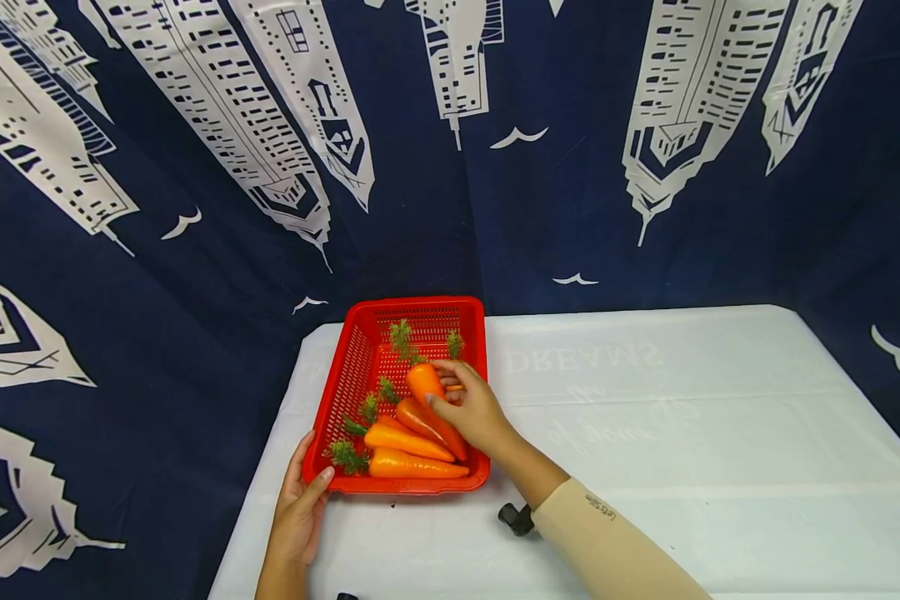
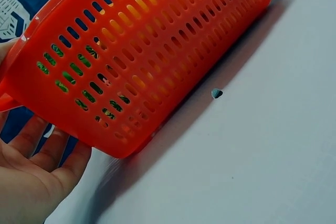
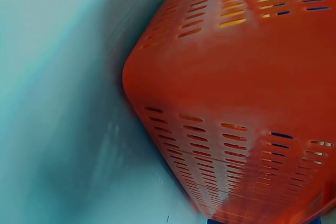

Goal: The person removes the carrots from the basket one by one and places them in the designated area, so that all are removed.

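Note:
A red plastic basket point(image 1: 328, 392) with slotted walls holds several orange carrots with green leafy tops. My right hand point(image 1: 474, 407) reaches over the basket's right side and pinches a carrot point(image 1: 423, 381) between thumb and fingers. Below that carrot lie a darker orange carrot point(image 1: 412, 414) and a lighter one point(image 1: 408, 440), with another carrot point(image 1: 417, 464) along the near wall. At the near left corner, my left hand point(image 1: 300, 505) holds the basket's rim, thumb on top. The left wrist view shows its fingers point(image 2: 73, 166) under the rim. In the right wrist view, only the basket's outer walls point(image 3: 220, 82) appear; the hand is hidden.
The basket stands at the left of a white-covered table point(image 1: 690, 433). A small black object point(image 1: 516, 518) lies near the right forearm, and another dark item point(image 1: 347, 596) shows at the bottom edge. A navy cloth point(image 1: 540, 217) with white building prints hangs behind.

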The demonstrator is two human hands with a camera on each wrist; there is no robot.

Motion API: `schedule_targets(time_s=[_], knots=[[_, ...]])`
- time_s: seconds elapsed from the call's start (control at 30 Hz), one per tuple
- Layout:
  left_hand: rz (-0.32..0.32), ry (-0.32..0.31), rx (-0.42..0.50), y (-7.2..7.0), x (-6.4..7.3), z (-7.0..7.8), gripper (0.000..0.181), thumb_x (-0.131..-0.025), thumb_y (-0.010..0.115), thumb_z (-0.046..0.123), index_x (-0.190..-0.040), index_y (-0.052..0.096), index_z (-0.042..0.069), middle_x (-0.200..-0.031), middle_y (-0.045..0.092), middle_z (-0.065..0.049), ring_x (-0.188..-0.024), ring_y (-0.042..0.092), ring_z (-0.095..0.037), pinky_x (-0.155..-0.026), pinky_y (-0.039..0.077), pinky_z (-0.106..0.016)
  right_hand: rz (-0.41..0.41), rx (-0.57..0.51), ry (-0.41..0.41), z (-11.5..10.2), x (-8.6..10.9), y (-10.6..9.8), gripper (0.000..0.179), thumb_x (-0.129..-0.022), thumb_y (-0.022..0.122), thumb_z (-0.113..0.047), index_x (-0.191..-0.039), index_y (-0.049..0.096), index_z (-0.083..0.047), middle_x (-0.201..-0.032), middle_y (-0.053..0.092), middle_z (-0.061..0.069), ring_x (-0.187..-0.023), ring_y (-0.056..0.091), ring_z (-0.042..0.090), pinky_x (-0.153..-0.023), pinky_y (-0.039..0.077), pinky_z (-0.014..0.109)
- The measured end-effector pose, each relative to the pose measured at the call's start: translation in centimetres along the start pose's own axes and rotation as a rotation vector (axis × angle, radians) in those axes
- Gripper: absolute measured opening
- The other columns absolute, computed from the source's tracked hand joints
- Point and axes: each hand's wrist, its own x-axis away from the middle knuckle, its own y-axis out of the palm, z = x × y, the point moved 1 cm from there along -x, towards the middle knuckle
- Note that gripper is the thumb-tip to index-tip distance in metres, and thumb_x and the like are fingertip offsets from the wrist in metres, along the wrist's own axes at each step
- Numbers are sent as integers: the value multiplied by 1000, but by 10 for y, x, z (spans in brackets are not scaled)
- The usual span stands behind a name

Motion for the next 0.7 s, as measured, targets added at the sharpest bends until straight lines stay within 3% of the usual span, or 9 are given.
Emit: schedule_targets(time_s=[0.27,0.7], knots=[[9,-5,10,0,1,1,67,-103,54,7,-160,25,27,-164,22,5,-126,48,-3,-86,49,-15,22,-135,35,3,0,-2,50,-92,72,-12,-139,56,-16,-130,60,9,-116,58,21,-89,53,19],[9,-10,9,0,-1,0,68,-103,53,6,-161,23,25,-162,24,8,-128,48,-3,-89,48,-15,58,-320,47,7,-2,-6,48,-94,67,-6,-140,54,-8,-132,56,17,-113,59,24,-88,54,18]])
